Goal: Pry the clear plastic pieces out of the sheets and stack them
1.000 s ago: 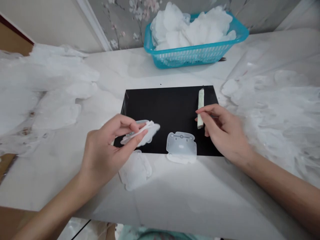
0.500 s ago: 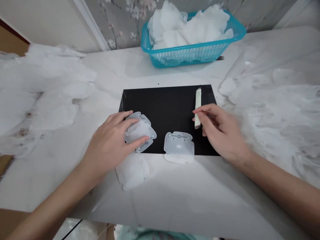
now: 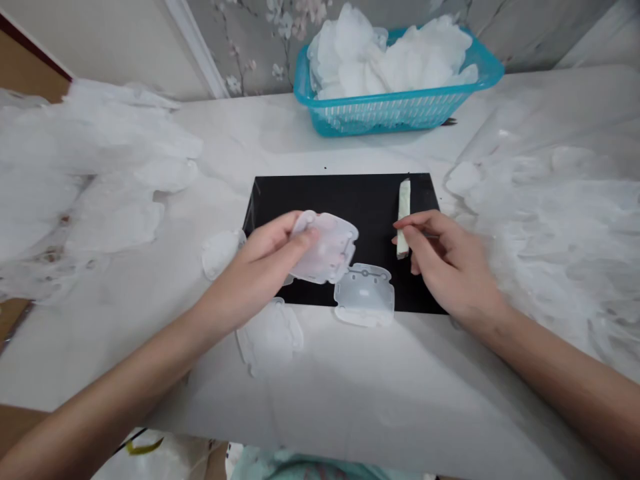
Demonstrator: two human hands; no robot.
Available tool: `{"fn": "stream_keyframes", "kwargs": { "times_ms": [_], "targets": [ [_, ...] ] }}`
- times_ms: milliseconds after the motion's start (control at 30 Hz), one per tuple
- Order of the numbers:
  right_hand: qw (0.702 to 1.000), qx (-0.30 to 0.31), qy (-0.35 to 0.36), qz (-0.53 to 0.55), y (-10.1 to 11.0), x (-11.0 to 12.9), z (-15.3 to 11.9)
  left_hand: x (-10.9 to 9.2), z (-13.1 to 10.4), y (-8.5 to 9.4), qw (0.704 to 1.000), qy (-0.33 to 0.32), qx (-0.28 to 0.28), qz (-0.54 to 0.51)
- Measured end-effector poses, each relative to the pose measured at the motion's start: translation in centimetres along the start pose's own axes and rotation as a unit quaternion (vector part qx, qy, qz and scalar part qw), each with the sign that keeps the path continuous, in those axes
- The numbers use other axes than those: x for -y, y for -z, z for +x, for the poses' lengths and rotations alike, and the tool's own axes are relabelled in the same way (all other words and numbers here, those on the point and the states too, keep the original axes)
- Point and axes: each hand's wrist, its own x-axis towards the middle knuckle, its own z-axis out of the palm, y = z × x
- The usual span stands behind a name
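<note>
My left hand (image 3: 273,257) pinches a translucent plastic piece with a notched outline (image 3: 327,250), raised over the left part of a black board (image 3: 340,197). Between the thumb and fingers of my right hand (image 3: 443,257) is a pale green stick-like tool (image 3: 404,213), its length lying along the board's right side. A similar notched plastic piece (image 3: 365,297) lies across the board's front edge. Closer to me, another such piece (image 3: 271,337) rests on the white table. One more pale piece (image 3: 220,253) sits left of the board, partly hidden by my left hand.
A blue basket (image 3: 400,100) heaped with white translucent pieces (image 3: 350,53) stands at the back by the wall. Piles of similar pieces cover the left (image 3: 110,153) and right (image 3: 565,220) of the white table (image 3: 350,387). A small dark object (image 3: 450,122) lies beside the basket.
My left hand has picked up a plastic piece from the board's left corner and moved right with it. My right hand keeps its grip on the green stick. The view has shifted slightly.
</note>
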Motion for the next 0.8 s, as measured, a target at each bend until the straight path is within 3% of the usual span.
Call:
{"fn": "stream_keyframes", "kwargs": {
  "times_ms": [100, 167, 233, 300, 400, 500, 667, 733, 800],
  "targets": [
    [1.0, 0.0, 0.004, 0.009, 0.0, 0.1, 0.0, 0.9, 1.3, -1.3, 0.998, 0.006, 0.054, 0.022],
    [1.0, 0.0, 0.005, 0.01, 0.0, 0.1, 0.1, 1.6, 1.9, -1.8, 0.99, -0.052, 0.063, 0.116],
    [1.0, 0.004, 0.004, 0.01, 0.0, 0.2, 0.1, 2.2, 2.2, -2.0, 0.953, -0.143, 0.032, 0.266],
    [1.0, 0.009, 0.006, 0.013, 0.1, 0.2, 0.2, 2.5, 2.3, -1.9, 0.894, -0.21, -0.022, 0.394],
    [1.0, 0.016, 0.006, 0.014, 0.1, 0.1, 0.2, 2.6, 2.5, -1.4, 0.854, -0.232, -0.072, 0.46],
    [1.0, 0.016, 0.001, 0.014, 0.1, 0.1, 0.2, 2.1, 2.2, -0.6, 0.86, -0.234, -0.097, 0.442],
    [1.0, 0.013, 0.0, 0.017, 0.1, 0.2, 0.2, 0.9, 0.7, 1.0, 0.915, -0.219, -0.146, 0.307],
    [1.0, 0.013, -0.001, 0.014, 0.1, 0.3, 0.2, 0.8, 0.3, 1.9, 0.917, -0.204, -0.16, 0.302],
    [1.0, 0.013, -0.005, 0.007, 0.1, 0.3, 0.2, 1.2, 0.4, 2.8, 0.905, -0.172, -0.143, 0.361]
  ]
}}
